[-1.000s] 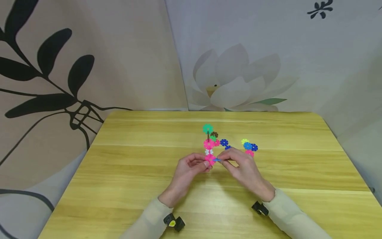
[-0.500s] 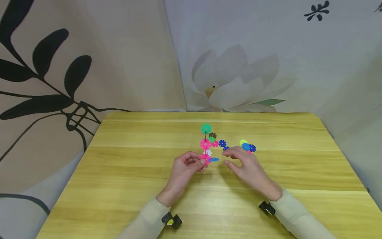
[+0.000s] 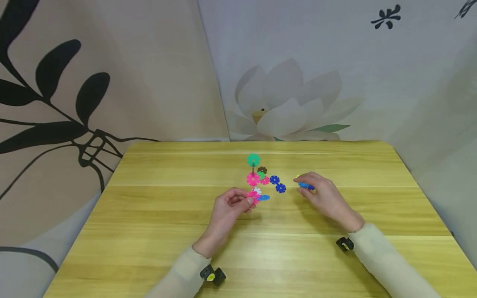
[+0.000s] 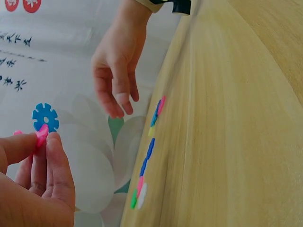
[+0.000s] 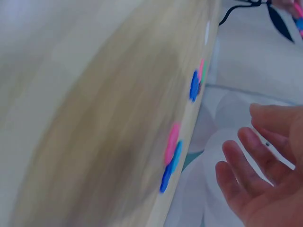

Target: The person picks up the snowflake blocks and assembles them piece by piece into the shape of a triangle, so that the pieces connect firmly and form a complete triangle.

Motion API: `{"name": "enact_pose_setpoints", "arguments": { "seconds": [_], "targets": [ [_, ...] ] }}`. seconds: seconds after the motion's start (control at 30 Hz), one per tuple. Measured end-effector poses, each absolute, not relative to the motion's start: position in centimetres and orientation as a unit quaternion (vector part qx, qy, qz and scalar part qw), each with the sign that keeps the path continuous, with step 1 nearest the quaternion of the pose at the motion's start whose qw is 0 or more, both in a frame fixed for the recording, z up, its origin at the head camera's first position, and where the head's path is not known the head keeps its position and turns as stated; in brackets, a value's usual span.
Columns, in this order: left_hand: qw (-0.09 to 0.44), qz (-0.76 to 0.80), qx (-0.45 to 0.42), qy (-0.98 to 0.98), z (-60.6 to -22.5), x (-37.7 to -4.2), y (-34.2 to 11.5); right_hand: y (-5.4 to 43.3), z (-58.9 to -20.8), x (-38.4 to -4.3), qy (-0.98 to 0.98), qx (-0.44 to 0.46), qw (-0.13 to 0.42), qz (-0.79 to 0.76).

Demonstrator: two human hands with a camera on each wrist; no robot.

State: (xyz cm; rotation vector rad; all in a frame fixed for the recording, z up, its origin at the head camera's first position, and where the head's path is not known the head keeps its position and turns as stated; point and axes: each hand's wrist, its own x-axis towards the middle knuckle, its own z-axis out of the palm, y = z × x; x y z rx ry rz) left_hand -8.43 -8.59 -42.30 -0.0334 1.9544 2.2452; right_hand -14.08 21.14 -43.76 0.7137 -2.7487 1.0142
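My left hand (image 3: 231, 211) pinches a pink notched snowflake disc (image 3: 253, 196) at the near end of a joined chain. A light-blue disc (image 4: 45, 117) is slotted onto it, sticking out to the right. Farther up the chain come another pink disc (image 3: 253, 179), a thin brown disc seen edge-on and a teal disc (image 3: 253, 160) at the top. My right hand (image 3: 329, 198) has its fingers parted and holds nothing. It hovers above loose discs at the right: light blue (image 3: 303, 185), dark blue (image 5: 166, 178) and pink (image 5: 172, 143), plus a mostly hidden yellow one.
Between the hands, dark-blue discs (image 3: 281, 188) lie flat on the wooden table (image 3: 167, 207). Behind the chain are loose brown (image 3: 262, 170), green (image 3: 261, 176), small pink (image 3: 265, 180) and white (image 3: 257, 191) discs. A patterned wall covering stands beyond the table's far edge.
My right hand has let go of the light-blue disc, which stays on the pink one, and has moved right to the loose discs. My left hand keeps its pinch.
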Motion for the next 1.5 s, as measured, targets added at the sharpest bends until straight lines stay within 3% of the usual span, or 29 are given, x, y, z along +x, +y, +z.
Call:
{"name": "enact_pose_setpoints", "arguments": {
  "seconds": [0.4, 0.63, 1.5],
  "targets": [
    [0.07, 0.755, -0.016, 0.651, -42.5, -8.3, -9.1, 22.9, -43.9, -16.8, -0.929, 0.211, 0.031, 0.303],
    [0.083, 0.767, -0.015, 0.636, -42.4, -8.3, -9.4, 23.1, -44.4, -17.7, -0.937, 0.194, -0.017, 0.29],
    [0.074, 0.78, 0.01, 0.621, -41.6, -8.3, -9.1, 22.6, -44.5, -18.5, -0.953, 0.133, -0.075, 0.262]
  ]
}}
